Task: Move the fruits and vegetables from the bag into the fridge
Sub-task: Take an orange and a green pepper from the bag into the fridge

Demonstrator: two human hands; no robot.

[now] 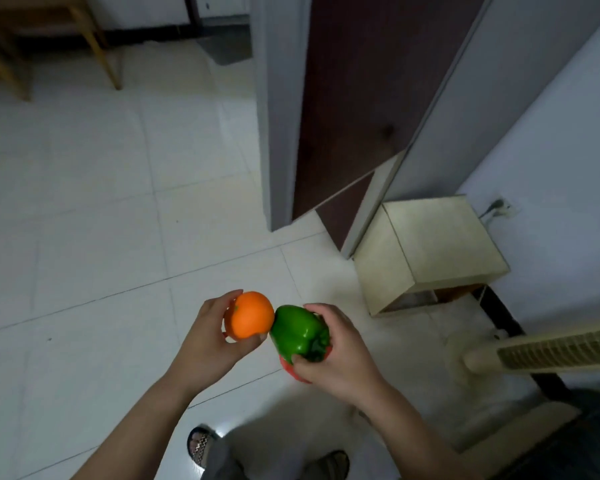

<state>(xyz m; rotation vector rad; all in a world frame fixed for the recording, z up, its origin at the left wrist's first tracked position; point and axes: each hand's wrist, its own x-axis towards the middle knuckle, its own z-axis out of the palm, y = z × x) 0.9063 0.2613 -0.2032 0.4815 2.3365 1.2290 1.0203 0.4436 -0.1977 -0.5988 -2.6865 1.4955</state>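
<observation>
My left hand (212,336) grips an orange (252,315), with a second orange-red piece partly showing behind it near my fingers. My right hand (340,355) holds a glossy green bell pepper (297,332) against a red fruit or vegetable (290,368) that sits mostly hidden under my palm. The orange and the pepper almost touch in the middle of the view, above the white tiled floor. A small cream-coloured fridge (426,251) stands low on the floor to the right, seen from above, with its front hidden from me. No bag is in view.
A dark brown door (354,98) in a grey frame stands ahead beside the fridge. A wall socket with a plug (499,207) is right of the fridge. A cream fan or heater grille (551,348) juts in at right. Wooden furniture legs (97,46) at far left. My sandalled feet (201,445) below.
</observation>
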